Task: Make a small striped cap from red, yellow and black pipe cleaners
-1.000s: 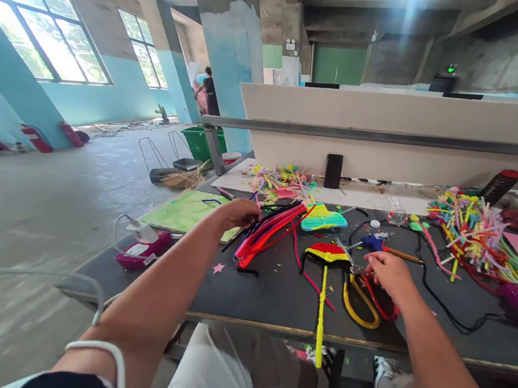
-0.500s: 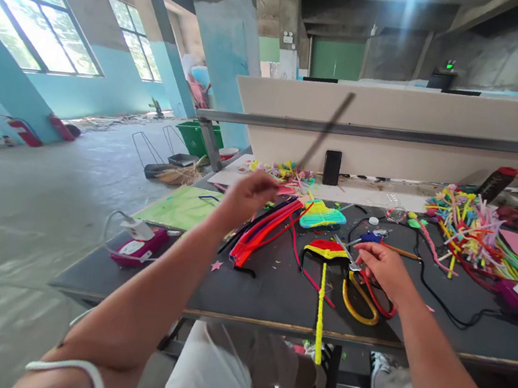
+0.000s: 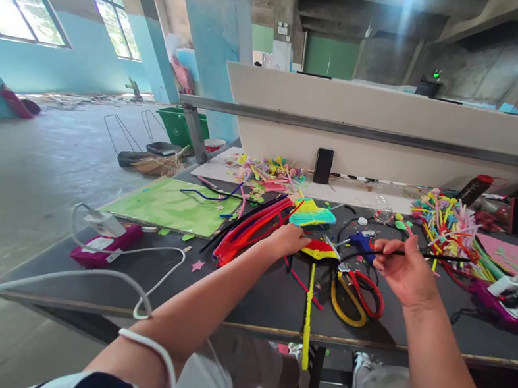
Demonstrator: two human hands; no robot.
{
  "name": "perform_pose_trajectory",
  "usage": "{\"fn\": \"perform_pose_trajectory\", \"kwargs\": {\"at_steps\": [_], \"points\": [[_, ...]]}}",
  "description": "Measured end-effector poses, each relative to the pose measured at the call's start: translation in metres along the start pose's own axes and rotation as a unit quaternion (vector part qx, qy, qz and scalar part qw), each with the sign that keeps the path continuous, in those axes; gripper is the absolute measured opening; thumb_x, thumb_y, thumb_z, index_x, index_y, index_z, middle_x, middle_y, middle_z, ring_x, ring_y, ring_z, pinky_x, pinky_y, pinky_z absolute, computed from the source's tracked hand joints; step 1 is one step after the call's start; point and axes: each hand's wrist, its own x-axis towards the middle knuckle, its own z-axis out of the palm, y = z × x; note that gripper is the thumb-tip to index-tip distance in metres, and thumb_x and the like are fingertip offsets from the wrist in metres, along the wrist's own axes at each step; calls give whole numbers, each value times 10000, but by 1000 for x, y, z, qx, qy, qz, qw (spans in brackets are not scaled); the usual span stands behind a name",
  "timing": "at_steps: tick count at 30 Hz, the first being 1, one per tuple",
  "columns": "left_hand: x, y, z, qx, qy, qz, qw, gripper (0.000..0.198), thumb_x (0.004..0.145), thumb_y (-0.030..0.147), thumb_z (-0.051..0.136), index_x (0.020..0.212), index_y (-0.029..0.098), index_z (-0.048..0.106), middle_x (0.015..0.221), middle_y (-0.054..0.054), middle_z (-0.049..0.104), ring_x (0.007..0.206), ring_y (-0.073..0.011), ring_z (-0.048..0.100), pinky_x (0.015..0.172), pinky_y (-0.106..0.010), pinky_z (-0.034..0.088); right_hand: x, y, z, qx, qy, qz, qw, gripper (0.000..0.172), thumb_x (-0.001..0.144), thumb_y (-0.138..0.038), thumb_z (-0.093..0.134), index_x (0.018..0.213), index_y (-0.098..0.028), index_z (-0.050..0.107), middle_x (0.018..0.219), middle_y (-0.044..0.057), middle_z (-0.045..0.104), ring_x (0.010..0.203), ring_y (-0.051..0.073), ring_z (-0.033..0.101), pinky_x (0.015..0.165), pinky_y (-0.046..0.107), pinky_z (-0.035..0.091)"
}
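Observation:
My left hand (image 3: 288, 241) is closed, its fingertips at the left edge of a fan-shaped pipe-cleaner piece (image 3: 320, 251) in red, yellow and black. A long yellow stem (image 3: 308, 316) runs down from that piece past the table's front edge. To the right, my right hand (image 3: 401, 269) pinches a black pipe cleaner (image 3: 448, 258) that sticks out on both sides of the fingers. Scissors (image 3: 361, 298) with one yellow and one red handle lie on the table between the hands. Behind the fan piece rests a yellow and turquoise pipe-cleaner piece (image 3: 314, 215).
Left of my left hand lie red and dark pipe cleaners (image 3: 252, 230) and a green sheet (image 3: 162, 203). A phone (image 3: 323, 166) stands at the back. Pipe-cleaner scraps (image 3: 446, 227) pile up right. Purple power strips (image 3: 106, 247) sit at both sides; a white cable (image 3: 99, 273) crosses my left arm.
My left hand came down and right, from beside the red bundle to the fan piece. My right hand left the scissors and rose slightly, with the black pipe cleaner now in it.

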Motion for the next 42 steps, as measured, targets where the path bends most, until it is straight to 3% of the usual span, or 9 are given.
{"fn": "perform_pose_trajectory", "kwargs": {"at_steps": [4,8,10,13,19,27,31,38,42], "points": [[7,-15,14,-30,-18,-30,999,243,644,339,708,515,170,591,503,-2,510,609,-162,538,585,-248,365,3,6,-3,-15,2,118,993,309,841,-465,589,828,-173,690,603,-3,552,405,37,356,343,151,257],[0,-10,3,-149,-37,-29,988,326,759,477,605,739,152,628,627,-5,588,582,-125,548,534,-227,389,6,17,0,-44,18,176,983,147,785,-207,648,924,-175,682,725,18,627,423,25,389,343,129,278],[-6,-3,-6,-362,-65,-45,929,370,727,497,651,832,145,607,741,-40,641,592,-135,585,506,-237,428,6,20,4,-36,20,186,982,219,755,-136,639,964,-185,680,894,50,670,435,14,399,352,132,310],[-13,5,-14,-498,-65,-47,863,376,666,443,742,829,142,585,753,-39,642,543,-119,579,426,-213,429,2,21,18,-38,-10,206,978,275,777,-172,640,1049,-210,656,1057,78,661,431,7,403,356,145,328],[-23,11,-10,-514,-23,-5,858,340,682,413,749,783,137,578,676,11,587,498,-77,520,393,-184,440,-6,24,44,-92,-112,218,965,194,813,-330,661,942,-192,617,884,51,665,408,4,389,351,132,251],[-31,20,-18,-583,8,37,812,350,790,469,632,920,147,590,821,-30,638,612,-122,606,538,-247,504,-2,30,35,-58,-66,196,977,200,811,-350,660,851,-154,645,683,-5,586,382,2,345,334,127,246],[-28,15,-17,-578,46,62,812,268,779,373,669,917,158,592,820,-9,623,617,-85,584,579,-211,472,-2,24,28,-4,-46,165,985,168,808,-317,664,850,-155,660,692,-12,584,373,-10,302,318,110,247],[-28,11,4,-457,28,65,887,207,740,313,701,843,152,621,632,25,572,576,-81,526,579,-202,423,2,19,22,93,28,52,994,110,792,-266,661,823,-160,667,693,-27,585,371,-12,288,301,104,233],[-29,11,8,-483,42,19,875,228,712,333,724,795,149,616,676,23,578,569,-73,525,558,-196,414,2,12,15,91,104,-39,990,118,776,-276,670,835,-174,658,680,-30,586,393,-1,352,333,113,284]]}}
